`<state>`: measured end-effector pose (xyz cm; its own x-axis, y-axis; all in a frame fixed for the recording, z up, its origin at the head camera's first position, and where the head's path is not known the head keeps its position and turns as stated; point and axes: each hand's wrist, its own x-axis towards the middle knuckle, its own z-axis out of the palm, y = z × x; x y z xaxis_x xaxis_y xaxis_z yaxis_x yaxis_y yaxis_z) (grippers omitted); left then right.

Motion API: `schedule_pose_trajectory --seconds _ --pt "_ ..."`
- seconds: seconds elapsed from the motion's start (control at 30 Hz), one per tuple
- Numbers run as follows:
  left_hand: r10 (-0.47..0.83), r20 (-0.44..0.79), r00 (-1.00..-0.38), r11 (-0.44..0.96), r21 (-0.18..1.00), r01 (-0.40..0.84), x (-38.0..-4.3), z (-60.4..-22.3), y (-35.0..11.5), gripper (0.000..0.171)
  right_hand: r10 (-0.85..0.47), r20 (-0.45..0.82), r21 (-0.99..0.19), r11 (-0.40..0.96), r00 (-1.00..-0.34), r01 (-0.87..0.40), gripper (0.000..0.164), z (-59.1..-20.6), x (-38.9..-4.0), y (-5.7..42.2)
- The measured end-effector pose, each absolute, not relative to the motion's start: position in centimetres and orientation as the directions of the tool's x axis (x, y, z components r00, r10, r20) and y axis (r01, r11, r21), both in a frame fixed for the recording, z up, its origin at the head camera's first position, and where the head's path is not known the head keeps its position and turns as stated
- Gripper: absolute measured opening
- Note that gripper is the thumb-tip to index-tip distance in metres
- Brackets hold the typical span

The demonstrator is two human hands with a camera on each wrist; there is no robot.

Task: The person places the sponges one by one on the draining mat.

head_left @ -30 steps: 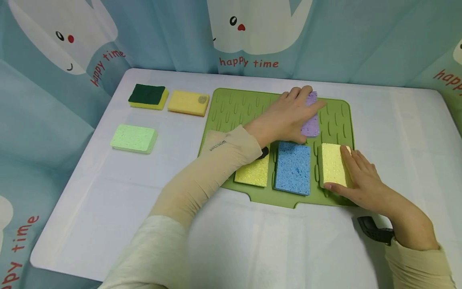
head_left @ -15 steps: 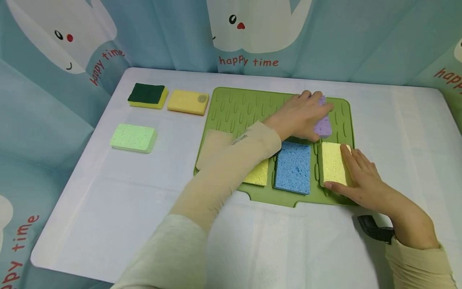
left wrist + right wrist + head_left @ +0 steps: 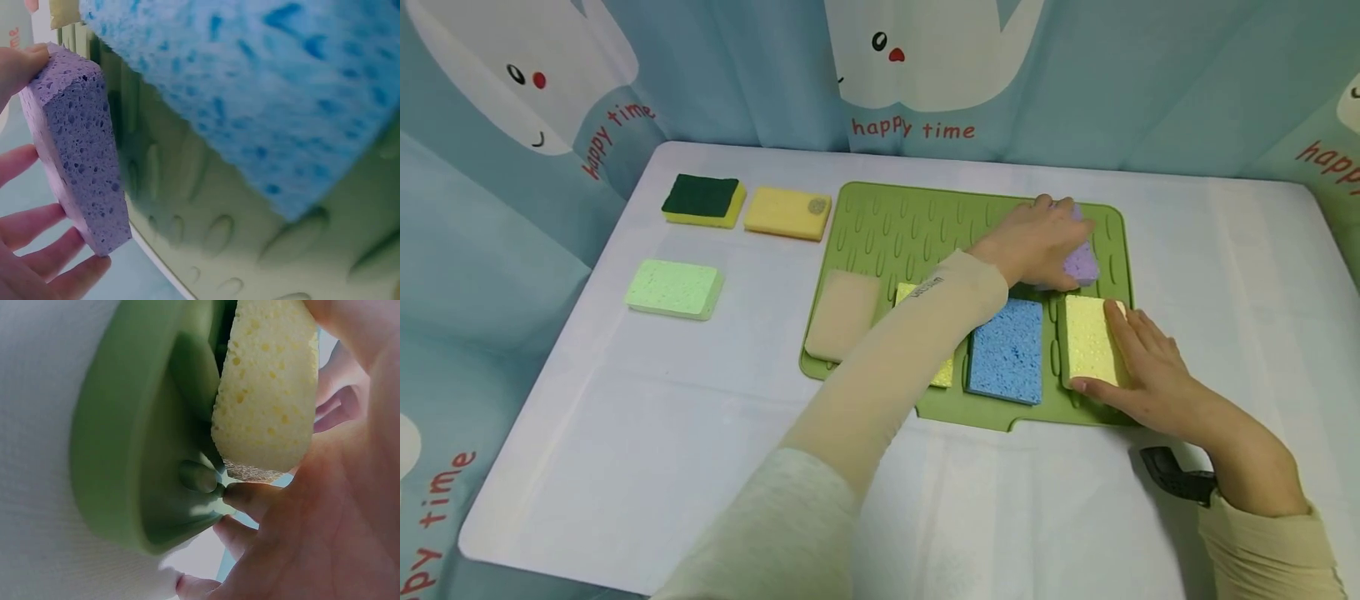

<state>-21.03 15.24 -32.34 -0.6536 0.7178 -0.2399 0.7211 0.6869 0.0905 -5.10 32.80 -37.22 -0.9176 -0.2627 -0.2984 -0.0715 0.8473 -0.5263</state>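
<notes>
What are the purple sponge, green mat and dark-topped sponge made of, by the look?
Purple sponge: likely cellulose, matte; irregular open pores.
Green mat: probably silicone or soft rubber, satin to matte; moulded raised ovals, though plastic isn't ruled out.
Dark-topped sponge: maybe yellow foam under a matte synthetic scouring pad, going by the two-colour layers; texture too small to confirm.

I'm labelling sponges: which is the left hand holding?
The purple sponge, the only one that colour: the left hand grips it towards the far right of the green mat. The right hand touches the pale yellow sponge.
</notes>
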Motion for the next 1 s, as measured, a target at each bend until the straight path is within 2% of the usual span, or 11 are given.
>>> schedule_pose_trajectory --seconds 0.4,0.77,1.0 --pt "0.725 -0.261 -0.638 0.66 -0.004 0.751 -21.5 -31.9 16.5 0.066 -0.264 -0.291 -0.528 0.846 -0.919 -0.076 0.108 -37.3 -5.2 32.9" --pt "0.736 -0.265 -0.623 0.626 -0.084 0.775 -21.4 -32.0 17.8 0.082 -0.265 -0.308 -0.532 0.845 -0.914 -0.066 0.107 -37.0 -5.0 32.9" --pt "0.759 -0.232 -0.608 0.595 -0.131 0.793 -21.1 -32.3 17.9 0.079 -0.257 -0.308 -0.529 0.846 -0.916 -0.059 0.108 -36.9 -5.0 32.8"
